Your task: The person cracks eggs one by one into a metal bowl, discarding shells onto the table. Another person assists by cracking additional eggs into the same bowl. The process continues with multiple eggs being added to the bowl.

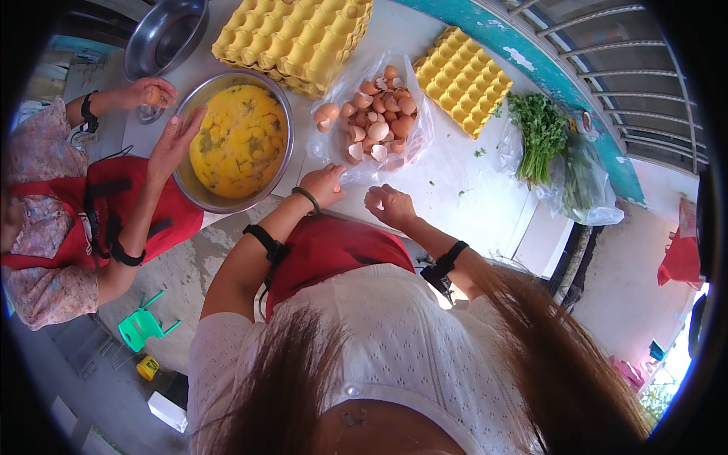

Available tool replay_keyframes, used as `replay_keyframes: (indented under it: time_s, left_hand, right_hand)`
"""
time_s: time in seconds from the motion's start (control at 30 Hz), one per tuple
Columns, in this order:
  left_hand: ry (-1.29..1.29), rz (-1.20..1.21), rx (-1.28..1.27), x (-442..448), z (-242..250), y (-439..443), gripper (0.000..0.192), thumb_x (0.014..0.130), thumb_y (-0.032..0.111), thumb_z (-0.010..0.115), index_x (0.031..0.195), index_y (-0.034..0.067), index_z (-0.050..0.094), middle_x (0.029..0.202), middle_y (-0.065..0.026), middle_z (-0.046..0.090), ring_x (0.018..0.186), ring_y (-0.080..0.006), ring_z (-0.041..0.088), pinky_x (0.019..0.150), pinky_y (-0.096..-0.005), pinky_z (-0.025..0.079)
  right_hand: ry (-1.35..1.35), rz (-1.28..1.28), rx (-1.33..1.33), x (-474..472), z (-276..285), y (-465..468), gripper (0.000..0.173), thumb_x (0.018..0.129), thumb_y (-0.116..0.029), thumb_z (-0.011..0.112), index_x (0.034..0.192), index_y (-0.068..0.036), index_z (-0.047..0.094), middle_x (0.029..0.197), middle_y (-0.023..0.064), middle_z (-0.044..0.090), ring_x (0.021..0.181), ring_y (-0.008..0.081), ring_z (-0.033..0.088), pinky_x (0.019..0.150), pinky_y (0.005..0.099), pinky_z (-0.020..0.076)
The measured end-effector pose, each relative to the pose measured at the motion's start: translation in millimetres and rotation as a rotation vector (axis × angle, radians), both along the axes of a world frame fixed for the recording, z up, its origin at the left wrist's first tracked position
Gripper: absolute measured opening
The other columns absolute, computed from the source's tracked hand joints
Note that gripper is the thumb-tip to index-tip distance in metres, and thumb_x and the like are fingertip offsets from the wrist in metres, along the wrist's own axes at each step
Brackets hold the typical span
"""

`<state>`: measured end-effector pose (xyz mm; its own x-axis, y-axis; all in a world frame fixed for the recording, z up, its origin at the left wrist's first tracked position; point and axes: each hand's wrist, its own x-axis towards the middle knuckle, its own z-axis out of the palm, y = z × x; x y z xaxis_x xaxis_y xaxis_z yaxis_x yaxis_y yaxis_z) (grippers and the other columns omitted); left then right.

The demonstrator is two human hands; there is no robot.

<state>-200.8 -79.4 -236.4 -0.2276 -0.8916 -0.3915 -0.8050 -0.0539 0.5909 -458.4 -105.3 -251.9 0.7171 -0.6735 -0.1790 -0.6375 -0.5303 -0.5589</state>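
Note:
My left hand (pixel 322 185) is at the table's near edge, fingers bent; a small orange-brown patch shows at its fingertips, too unclear to name. Close by on the right, my right hand (pixel 392 207) is half curled, and I cannot tell whether anything is in it. Beyond both hands, a pile of cracked brown eggshells (pixel 378 131) rests on a clear plastic bag (pixel 421 151). To the left stands a steel bowl (pixel 290 128) of raw eggs (pixel 239 139), yolks and whites loosely mixed. A co-worker's hand (pixel 136 94) holds a brown egg or shell (pixel 153 95) beside the bowl.
Stacked yellow egg trays (pixel 296 40) stand at the back, with another yellow egg tray (pixel 463 79) right of the shells. Green leafy herbs (pixel 537 136) and a plastic bag of greens (pixel 588 187) lie at the right. An empty steel basin (pixel 165 40) sits far left. The co-worker's other hand (pixel 179 133) reaches over the bowl.

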Motion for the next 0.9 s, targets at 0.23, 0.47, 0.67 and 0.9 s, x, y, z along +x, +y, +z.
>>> replay_keyframes:
  time_s: [0.23, 0.47, 0.67, 0.9]
  left_hand:
    - [0.017, -0.158, 0.055, 5, 26, 5, 0.033, 0.076, 0.024, 0.069, 0.106, 0.011, 0.066, 0.103, -0.0092, 0.062, 0.094, -0.0328, 0.064, 0.081, -0.0428, 0.052]
    - [0.116, -0.072, 0.011, 23, 45, 5, 0.035, 0.076, 0.024, 0.07, 0.11, 0.013, 0.065, 0.11, -0.0066, 0.061, 0.1, -0.0299, 0.064, 0.085, -0.0401, 0.052]
    - [0.336, 0.156, -0.131, 34, 64, -3, 0.036, 0.081, 0.021, 0.075, 0.112, 0.007, 0.062, 0.115, -0.008, 0.061, 0.102, -0.0285, 0.064, 0.088, -0.0369, 0.051]
    - [0.835, 0.624, 0.259, 68, 98, -6, 0.028, 0.086, 0.016, 0.078, 0.107, 0.003, 0.063, 0.095, -0.0012, 0.063, 0.089, -0.0116, 0.06, 0.081, -0.0286, 0.051]
  right_hand:
    - [-0.255, -0.337, 0.143, 20, 59, -76, 0.052, 0.093, -0.029, 0.069, 0.136, -0.004, 0.053, 0.093, 0.0115, 0.074, 0.083, 0.0285, 0.072, 0.069, 0.0374, 0.0567]
    - [0.461, 0.137, -0.176, 6, 70, -99, 0.025, 0.086, -0.025, 0.072, 0.104, -0.008, 0.068, 0.093, 0.0076, 0.07, 0.096, 0.026, 0.065, 0.088, 0.0401, 0.0477]
    - [-0.071, 0.075, -0.321, 60, 113, -157, 0.021, 0.08, -0.019, 0.074, 0.098, -0.009, 0.07, 0.097, 0.0068, 0.07, 0.101, 0.0278, 0.063, 0.086, 0.0411, 0.0495]
    - [-0.215, -0.044, -0.438, 208, 143, -291, 0.035, 0.084, -0.028, 0.074, 0.114, -0.01, 0.069, 0.11, 0.0105, 0.067, 0.107, 0.0314, 0.062, 0.091, 0.0419, 0.0524]
